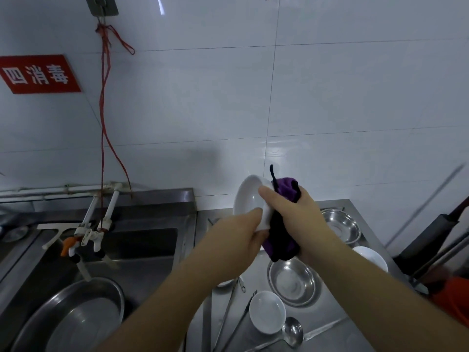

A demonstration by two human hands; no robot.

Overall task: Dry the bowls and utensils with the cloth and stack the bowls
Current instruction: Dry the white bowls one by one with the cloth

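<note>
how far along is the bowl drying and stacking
Nothing looks stacked yet. In hand: left hand holds a white bowl while right hand wipes it with the purple cloth. Left: steel bowls, small white bowl, ladle.

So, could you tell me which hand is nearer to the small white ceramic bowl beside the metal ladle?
Left. The left hand is above-left of the small white ceramic bowl; the right hand is higher and farther back.

counter: crowded | near: white bowl, ladle, long utensils | middle: steel bowl | far right: steel bowl, white bowl | free: air above counter, bare strip near right | left: sink, basin, taps overhanging
</note>
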